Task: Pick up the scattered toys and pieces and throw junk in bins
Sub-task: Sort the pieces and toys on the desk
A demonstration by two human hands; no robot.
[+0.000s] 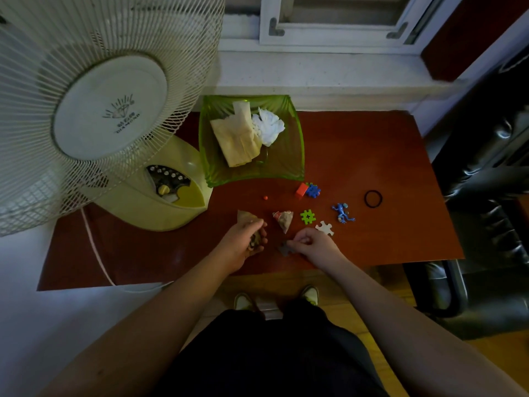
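Observation:
My left hand grips a crumpled brown wrapper and some small dark bits near the front of the red-brown table. My right hand pinches a grey puzzle piece that lies on the table. Between the hands lies a small pyramid-shaped packet. To the right sit a green snowflake block, a white puzzle piece and a blue toy frog. Farther back are a red block, a blue snowflake block and a tiny red bead.
A green plastic bin with brown paper and white tissue stands at the back of the table. A large white fan on a yellow base fills the left. A black hair tie lies at the right, with a black chair beyond the edge.

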